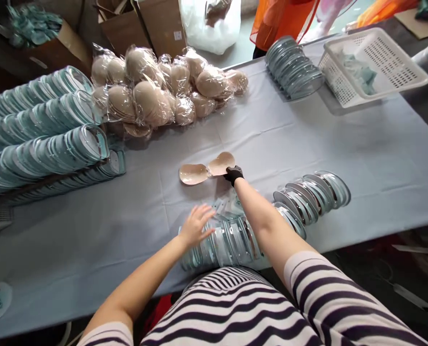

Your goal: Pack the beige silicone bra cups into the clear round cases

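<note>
My right hand [233, 175], in a black glove, is closed on the near edge of the right cup of a pair of beige bra cups [195, 173]. The pair lies hollow side up, joined by a narrow middle. Bare and with its fingers spread, my left hand [198, 225] is over the left end of a row of nested clear plastic shells [232, 240]; I cannot tell whether it touches them. Just beyond that row are thin clear plastic pieces [229, 205]. Beside my right forearm the row continues as more clear shells [313, 197].
Bagged beige cups [152, 98] are heaped at the back, with long stacks of teal shells [44, 154] to the left. Another shell stack [293, 67] and a white basket [383, 62] stand at the back right. A person in orange [281, 21] is across the table.
</note>
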Tool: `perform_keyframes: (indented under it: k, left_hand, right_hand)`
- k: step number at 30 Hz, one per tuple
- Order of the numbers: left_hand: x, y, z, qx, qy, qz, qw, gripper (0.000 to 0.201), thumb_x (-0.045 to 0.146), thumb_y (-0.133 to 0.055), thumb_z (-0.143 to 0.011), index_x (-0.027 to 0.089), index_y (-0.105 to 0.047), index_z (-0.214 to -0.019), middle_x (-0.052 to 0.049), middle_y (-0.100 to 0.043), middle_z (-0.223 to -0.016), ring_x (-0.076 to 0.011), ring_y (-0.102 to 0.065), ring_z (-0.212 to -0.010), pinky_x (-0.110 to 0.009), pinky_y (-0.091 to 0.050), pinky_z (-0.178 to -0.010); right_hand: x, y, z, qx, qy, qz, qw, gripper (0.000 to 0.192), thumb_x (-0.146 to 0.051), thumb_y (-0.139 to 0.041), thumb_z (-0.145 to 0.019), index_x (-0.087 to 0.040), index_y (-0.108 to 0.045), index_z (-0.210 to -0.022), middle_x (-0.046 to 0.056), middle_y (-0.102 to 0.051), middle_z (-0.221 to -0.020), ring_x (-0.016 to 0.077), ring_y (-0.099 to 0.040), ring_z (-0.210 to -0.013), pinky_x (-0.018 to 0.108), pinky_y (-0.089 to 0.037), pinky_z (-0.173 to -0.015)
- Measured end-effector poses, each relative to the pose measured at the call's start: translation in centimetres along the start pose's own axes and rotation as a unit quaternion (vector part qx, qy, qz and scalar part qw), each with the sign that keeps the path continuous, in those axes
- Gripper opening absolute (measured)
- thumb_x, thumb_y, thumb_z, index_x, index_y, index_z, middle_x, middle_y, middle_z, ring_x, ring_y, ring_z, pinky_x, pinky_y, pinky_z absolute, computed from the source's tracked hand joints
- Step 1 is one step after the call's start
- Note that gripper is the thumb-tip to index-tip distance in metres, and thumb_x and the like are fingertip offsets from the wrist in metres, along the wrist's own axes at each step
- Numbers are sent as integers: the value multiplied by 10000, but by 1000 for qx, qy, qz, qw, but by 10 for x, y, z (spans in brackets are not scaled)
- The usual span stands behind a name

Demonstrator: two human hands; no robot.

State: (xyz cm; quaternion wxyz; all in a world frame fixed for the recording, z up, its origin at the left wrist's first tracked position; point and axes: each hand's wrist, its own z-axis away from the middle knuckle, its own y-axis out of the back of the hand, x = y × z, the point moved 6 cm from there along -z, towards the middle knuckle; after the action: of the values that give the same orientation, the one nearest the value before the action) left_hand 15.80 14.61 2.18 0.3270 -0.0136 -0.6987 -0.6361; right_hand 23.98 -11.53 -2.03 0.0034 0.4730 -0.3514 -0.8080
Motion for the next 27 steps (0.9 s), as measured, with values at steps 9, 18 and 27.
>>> perform_keyframes:
  k: [9, 18, 27]
  left_hand:
    - [-47, 91, -113, -23, 28, 124, 992, 337, 451, -538, -922, 262, -694, -1153, -100, -635, -1320, -339, -435, -1384, -617, -263, -1150]
    - [117, 91, -16, -238, -118, 144, 953, 241, 301, -517, -898, 271, -735, -799, 22, -714, -764, -150, -626, -692, -244, -436, -640]
    - [166, 50, 32, -321, -87, 44, 942, 303, 280, -457, -889, 257, -722, -743, 14, -708, -734, -143, -577, -648, -251, -339, -583]
  right_hand:
    - [-33, 42, 108, -52, 81, -314, 944, 364, -429, -596, -788, -201, -553, -1069, 72, -667, -1020, 211, -651, -885, 353, -606, -692]
    - [-11, 145, 254, 36, 211, -103, 971, 839, -528, -707, -734, -238, -394, -1457, 147, -468, -1476, 317, -475, -1336, 497, -437, -1069]
    - [3, 41, 345, -316, 183, 137, 921, 312, -460, -608, -877, -206, -749, -990, 44, -741, -871, 203, -665, -799, 273, -484, -719]
